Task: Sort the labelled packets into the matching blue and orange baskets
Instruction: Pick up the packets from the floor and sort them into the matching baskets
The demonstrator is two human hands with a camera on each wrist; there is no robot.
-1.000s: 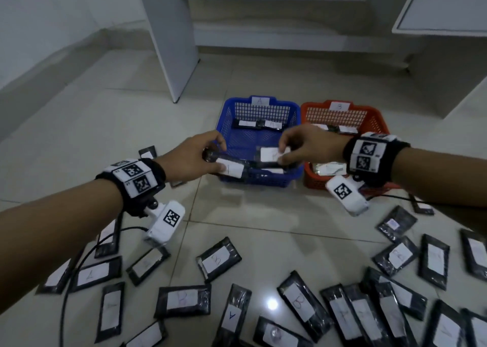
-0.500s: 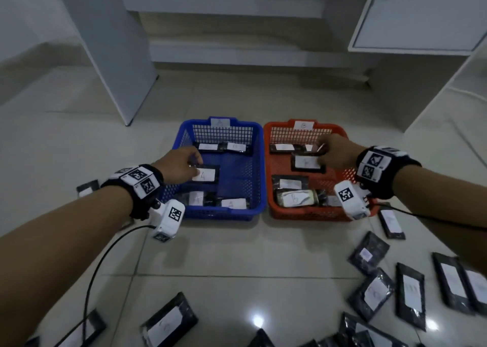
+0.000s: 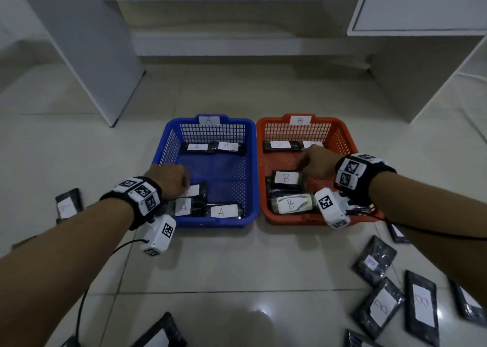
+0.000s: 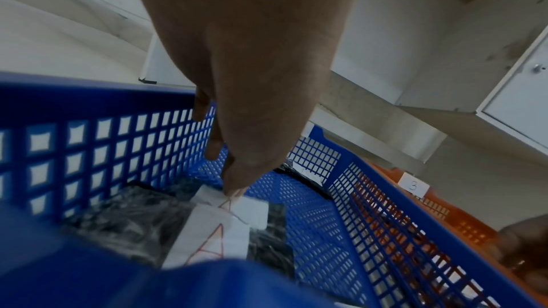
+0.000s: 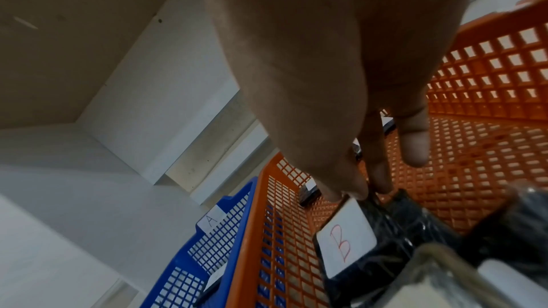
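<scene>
The blue basket (image 3: 168, 146) tagged A and the orange basket (image 3: 340, 135) tagged B stand side by side on the floor. My left hand (image 3: 171, 180) is inside the blue one. It holds the near end of a black packet labelled A (image 3: 196, 190), which lies over other A packets. In the left wrist view the thumb tip sits on that label (image 4: 255, 213). My right hand (image 3: 316, 162) is inside the orange basket (image 5: 489, 67). Its thumb and a finger pinch the far corner of a packet labelled B (image 3: 286, 178) (image 5: 344, 235), which rests tilted on others.
More A packets (image 3: 221, 211) and B packets (image 3: 290, 204) lie in the baskets. Loose packets are scattered on the tiles at right (image 3: 374, 261), at left (image 3: 67, 205) and near the bottom edge (image 3: 158, 336). A white panel (image 3: 92, 56) and a cabinet (image 3: 421, 3) stand behind.
The hands parted from over the blue basket's front. The left one brought its packet down in the blue basket, and the right one carried its packet into the orange basket.
</scene>
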